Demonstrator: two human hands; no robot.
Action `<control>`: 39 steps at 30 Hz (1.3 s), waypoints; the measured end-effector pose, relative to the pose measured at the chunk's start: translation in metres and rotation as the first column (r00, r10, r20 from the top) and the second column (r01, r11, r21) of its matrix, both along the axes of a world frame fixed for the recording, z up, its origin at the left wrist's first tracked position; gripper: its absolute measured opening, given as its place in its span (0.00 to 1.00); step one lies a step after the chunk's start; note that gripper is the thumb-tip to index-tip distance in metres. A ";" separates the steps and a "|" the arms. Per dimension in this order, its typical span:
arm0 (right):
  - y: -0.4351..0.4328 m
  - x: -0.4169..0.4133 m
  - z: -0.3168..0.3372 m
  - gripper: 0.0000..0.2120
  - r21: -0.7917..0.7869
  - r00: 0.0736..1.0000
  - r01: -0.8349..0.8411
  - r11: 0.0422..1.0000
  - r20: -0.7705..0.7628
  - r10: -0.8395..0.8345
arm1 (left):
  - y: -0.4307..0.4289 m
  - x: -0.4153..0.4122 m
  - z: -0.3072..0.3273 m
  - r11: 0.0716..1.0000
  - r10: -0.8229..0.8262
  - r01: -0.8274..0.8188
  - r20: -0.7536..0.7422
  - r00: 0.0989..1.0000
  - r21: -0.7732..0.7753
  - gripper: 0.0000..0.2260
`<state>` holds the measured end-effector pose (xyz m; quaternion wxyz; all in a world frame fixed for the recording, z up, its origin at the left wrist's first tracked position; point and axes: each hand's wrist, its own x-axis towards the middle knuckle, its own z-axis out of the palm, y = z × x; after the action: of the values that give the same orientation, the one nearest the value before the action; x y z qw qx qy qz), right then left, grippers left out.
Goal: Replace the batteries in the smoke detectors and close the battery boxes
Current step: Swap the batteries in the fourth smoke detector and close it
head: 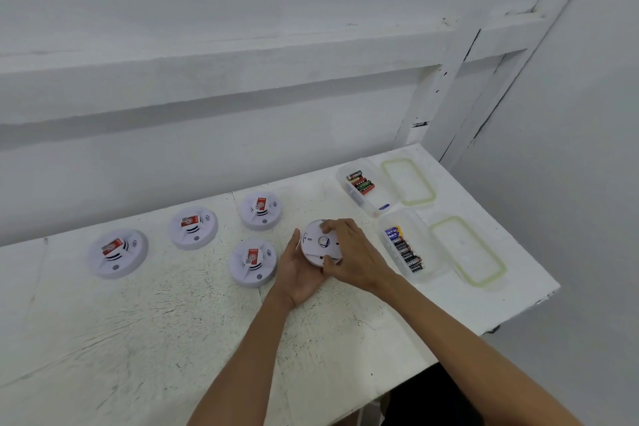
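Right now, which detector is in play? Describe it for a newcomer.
On the white table, look left of the two clear battery boxes. The detector there is held by both hands: left hand beneath, right hand on top. Only it shows its plain back; the other four show red stickers.

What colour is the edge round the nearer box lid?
Pale green, all round the lid; head view shows it.

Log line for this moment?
left hand: holds detector | right hand: grips its rim | table: four other detectors | battery boxes: both open
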<state>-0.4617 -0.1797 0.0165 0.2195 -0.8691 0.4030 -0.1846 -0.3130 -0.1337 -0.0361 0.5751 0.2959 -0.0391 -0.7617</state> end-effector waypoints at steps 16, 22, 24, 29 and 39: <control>-0.002 -0.014 -0.016 0.46 0.151 0.987 0.091 0.984 0.115 -0.109 | 0.001 -0.002 -0.002 0.997 0.022 -0.018 0.050 0.999 -0.076 0.30; 0.000 -0.019 -0.024 0.41 0.288 0.959 0.137 0.948 0.202 -0.200 | 0.000 -0.004 -0.004 0.996 0.033 -0.028 0.062 0.998 -0.080 0.28; -0.001 -0.020 -0.024 0.41 0.311 0.949 0.144 0.939 0.225 -0.220 | -0.001 -0.003 -0.008 0.997 0.044 -0.038 0.081 0.996 -0.074 0.27; -0.002 -0.021 -0.026 0.41 0.321 0.931 0.161 0.933 0.266 -0.252 | -0.003 -0.005 -0.011 0.995 0.054 -0.039 0.155 0.986 -0.095 0.27; 0.004 -0.019 -0.020 0.37 0.279 0.925 0.154 0.948 0.296 -0.237 | -0.002 -0.009 -0.007 0.991 0.071 -0.047 0.205 0.976 -0.122 0.29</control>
<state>-0.4809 -0.1761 -0.0040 0.3711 -0.7470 0.4666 -0.2942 -0.3220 -0.1362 -0.0428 0.6065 0.3413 -0.1349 -0.7053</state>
